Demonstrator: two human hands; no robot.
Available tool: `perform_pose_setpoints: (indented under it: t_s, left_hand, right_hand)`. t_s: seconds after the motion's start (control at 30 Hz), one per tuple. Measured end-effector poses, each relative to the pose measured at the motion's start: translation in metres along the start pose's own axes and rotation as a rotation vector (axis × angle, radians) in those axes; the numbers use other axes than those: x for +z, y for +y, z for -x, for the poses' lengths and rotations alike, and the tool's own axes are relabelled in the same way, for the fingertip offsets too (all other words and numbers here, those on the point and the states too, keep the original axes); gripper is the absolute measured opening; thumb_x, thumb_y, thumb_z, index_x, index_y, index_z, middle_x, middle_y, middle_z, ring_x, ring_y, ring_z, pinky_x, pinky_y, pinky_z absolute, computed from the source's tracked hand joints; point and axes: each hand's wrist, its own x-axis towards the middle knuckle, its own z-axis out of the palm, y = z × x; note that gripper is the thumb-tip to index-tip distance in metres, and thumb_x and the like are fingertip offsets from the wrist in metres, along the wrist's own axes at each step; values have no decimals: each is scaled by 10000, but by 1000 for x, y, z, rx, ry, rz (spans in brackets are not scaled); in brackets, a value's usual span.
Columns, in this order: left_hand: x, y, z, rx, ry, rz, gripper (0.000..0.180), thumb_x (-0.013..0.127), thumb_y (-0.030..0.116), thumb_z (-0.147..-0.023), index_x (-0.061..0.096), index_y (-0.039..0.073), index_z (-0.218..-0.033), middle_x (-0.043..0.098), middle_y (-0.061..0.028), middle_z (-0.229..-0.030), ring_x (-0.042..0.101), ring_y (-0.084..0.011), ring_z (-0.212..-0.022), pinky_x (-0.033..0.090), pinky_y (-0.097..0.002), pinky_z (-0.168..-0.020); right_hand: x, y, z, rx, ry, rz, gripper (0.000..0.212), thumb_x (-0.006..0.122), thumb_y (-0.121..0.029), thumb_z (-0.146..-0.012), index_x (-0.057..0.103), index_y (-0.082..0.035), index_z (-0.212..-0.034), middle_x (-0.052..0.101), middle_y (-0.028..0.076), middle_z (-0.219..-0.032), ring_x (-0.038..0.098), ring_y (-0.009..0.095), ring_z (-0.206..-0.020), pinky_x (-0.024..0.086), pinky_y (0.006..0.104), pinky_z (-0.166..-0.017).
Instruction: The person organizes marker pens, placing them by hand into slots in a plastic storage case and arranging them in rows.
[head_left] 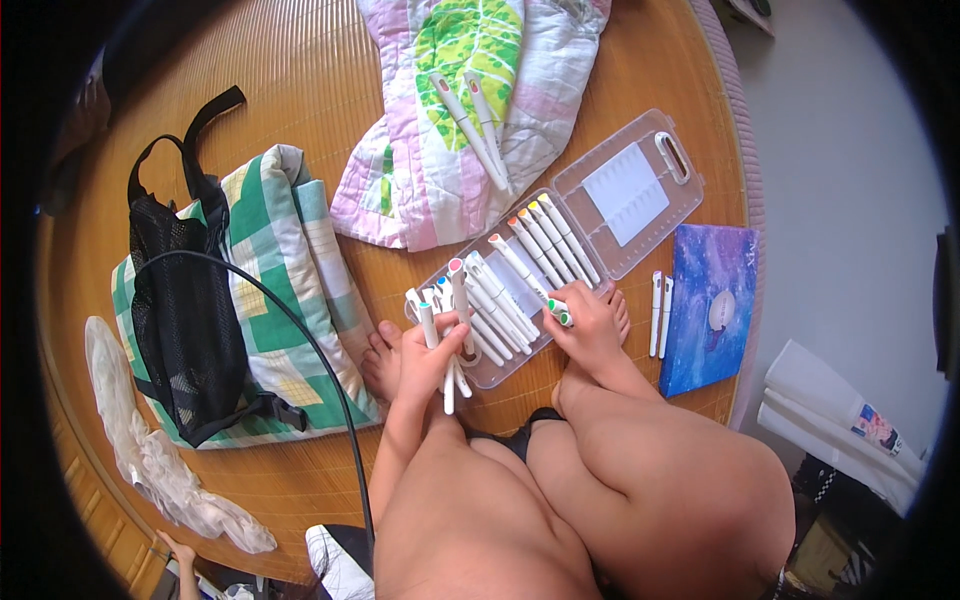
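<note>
My left hand (428, 358) is closed around several white markers (428, 325), which point in different directions. One has a teal end, and another with a pinkish-red end (459, 290) stands near the fingers. My right hand (592, 325) pinches white markers with green ends (560, 312) at the front edge of an open clear plastic case; the fingers hide how many. Inside the case lies a slanted row of white markers (545, 245) with yellow, orange, red and blue ends. The hinged lid (600, 165) leans open to the right, with a white sheet (625, 195) in it.
Two markers (470, 130) lie on a patterned quilt (380, 150) beyond the case. A blue-purple box (712, 310) sits right, beside two more markers (660, 315). At left are a folded checked quilt (270, 340), a black mesh bag (185, 310) and a dark cable (320, 350).
</note>
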Motion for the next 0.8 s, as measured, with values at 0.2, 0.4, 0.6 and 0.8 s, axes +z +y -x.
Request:
perform_pose_setpoints:
  t_s: [0.2,0.4,0.6,0.8]
  left_hand:
    - [-1,-3,0,1,-4,12,202,558,73,-732,566,-9,-917,522,12,-641,429,-32,-542,336,-152,-482]
    - [-1,-1,1,1,-2,2,207,556,77,-735,565,-4,-926,526,12,-644,426,-33,-537,335,-151,-480]
    - [-2,-1,0,4,5,-9,207,556,76,-735,566,2,-928,520,18,-639,422,-29,-536,329,-151,-474]
    - [-2,-3,-1,13,1,-5,204,556,76,-735,567,-1,-923,514,20,-632,421,-28,-534,325,-149,-469]
  right_hand:
    - [17,5,-2,0,-284,62,159,574,-75,-639,485,-9,-752,480,131,-697,504,301,-613,414,350,-527]
    - [19,5,-1,17,-248,57,224,569,-67,-642,495,-33,-851,485,122,-702,507,293,-598,421,344,-514]
    - [13,2,-5,-140,-340,187,386,507,-48,-631,487,-67,-1016,459,96,-669,518,249,-531,423,336,-450]
    - [11,1,-14,-204,-440,238,386,523,-66,-625,502,-84,-1009,456,91,-668,518,242,-515,411,330,-433]
